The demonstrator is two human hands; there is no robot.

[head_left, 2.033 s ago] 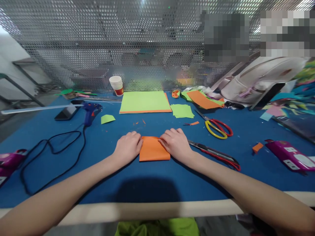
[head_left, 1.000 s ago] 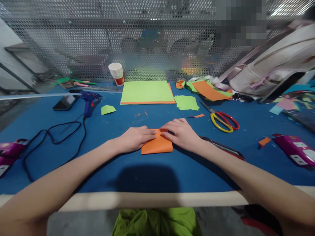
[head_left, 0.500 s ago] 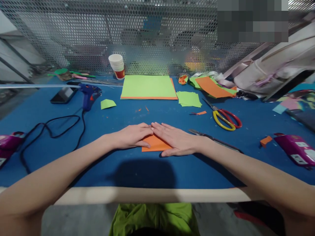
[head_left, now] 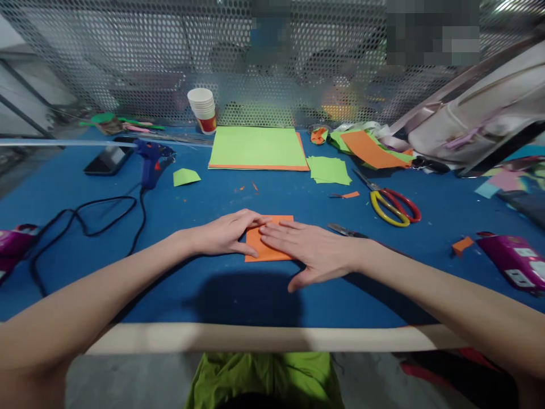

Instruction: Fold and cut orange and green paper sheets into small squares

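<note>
Orange paper [head_left: 269,253] lies flat on the counter [head_left: 170,295], at 6 o'clock from the green sheets [head_left: 255,149]. Left hand [head_left: 232,233], 9 o'clock, and right hand [head_left: 317,250], 3 o'clock, rest on it, fingers [head_left: 283,241] extended, ungripping. Fold appears made; crease pressing seems unfinished.

A single head-worn camera supplies the view. It sits above the near side of the counter [head_left: 213,196], faces forward and tilts down. The orange paper [head_left: 270,254] falls near centre at close range; green clothing [head_left: 264,380] marks the lower limit, a perforated panel [head_left: 149,57] the upper.
</note>
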